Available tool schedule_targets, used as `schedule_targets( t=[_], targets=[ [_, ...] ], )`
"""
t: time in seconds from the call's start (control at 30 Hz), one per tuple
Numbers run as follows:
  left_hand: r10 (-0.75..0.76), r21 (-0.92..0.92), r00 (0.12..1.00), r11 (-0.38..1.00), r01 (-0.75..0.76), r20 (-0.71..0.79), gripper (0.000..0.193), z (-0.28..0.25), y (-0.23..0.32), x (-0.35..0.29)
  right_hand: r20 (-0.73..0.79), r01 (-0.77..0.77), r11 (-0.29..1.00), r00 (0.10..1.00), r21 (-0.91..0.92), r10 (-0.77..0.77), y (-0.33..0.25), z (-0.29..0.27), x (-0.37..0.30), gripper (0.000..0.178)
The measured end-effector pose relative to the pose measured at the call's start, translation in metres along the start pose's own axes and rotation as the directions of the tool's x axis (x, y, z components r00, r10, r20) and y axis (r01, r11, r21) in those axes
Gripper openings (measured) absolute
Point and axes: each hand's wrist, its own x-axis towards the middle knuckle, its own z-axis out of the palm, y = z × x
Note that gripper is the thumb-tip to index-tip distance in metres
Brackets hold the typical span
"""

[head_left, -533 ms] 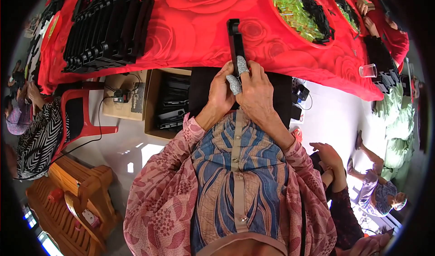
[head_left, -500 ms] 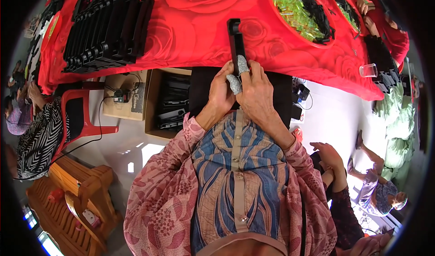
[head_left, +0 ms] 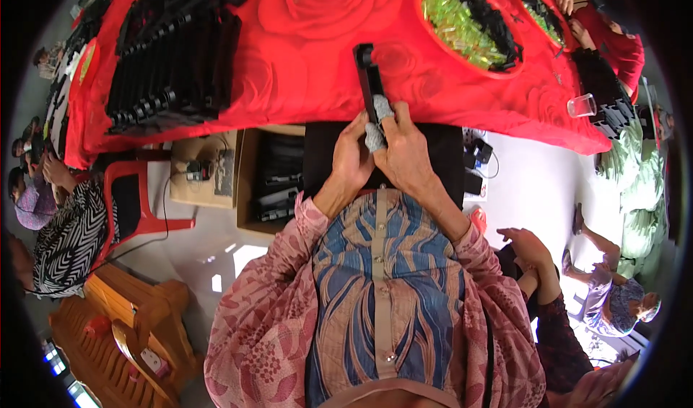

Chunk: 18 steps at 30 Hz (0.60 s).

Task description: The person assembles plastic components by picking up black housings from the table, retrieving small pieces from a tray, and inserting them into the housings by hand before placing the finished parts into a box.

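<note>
Head: left hand (head_left: 351, 152), right hand (head_left: 406, 153) closed around long black plastic strip (head_left: 369, 81)
Strip: over near edge, red rose-printed tabletop (head_left: 296, 94)
Grip: unchanged; handling apparently continues

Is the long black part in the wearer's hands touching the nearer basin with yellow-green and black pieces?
Apart. The head view shows a clear stretch of red flowered cloth between the long black part and the nearer basin.

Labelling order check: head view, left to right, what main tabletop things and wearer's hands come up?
Black stack → left hand → right hand → green pieces → clear cup.
</note>
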Motion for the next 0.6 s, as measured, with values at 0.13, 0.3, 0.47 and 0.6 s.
schedule_targets(
  t=[0.13, 0.3, 0.47, 0.6],
  targets=[
    [-0.002, -0.007, 1.0, 1.0, 0.002, -0.008, 0.026, -0.005, 0.0, -0.003, 0.004, 0.024, 0.995, 1.0, -0.094, -0.023, -0.003, -0.002, 0.0, 0.036],
    [0.019, 0.012, 0.999, 1.0, -0.018, -0.042, 0.028, -0.002, -0.002, -0.006, -0.06, 0.059, 0.99, 0.996, -0.125, -0.067, -0.004, 0.001, -0.006, 0.048],
    [0.027, 0.022, 0.999, 0.999, -0.028, 0.021, 0.03, -0.001, 0.002, -0.005, -0.097, 0.054, 0.996, 0.993, -0.072, -0.061, 0.0, 0.003, -0.002, 0.049],
    [0.028, 0.057, 0.999, 0.998, -0.025, -0.036, 0.034, -0.003, -0.002, -0.002, -0.031, 0.031, 0.996, 0.999, -0.08, -0.033, 0.004, 0.003, 0.004, 0.043]
  ],
)
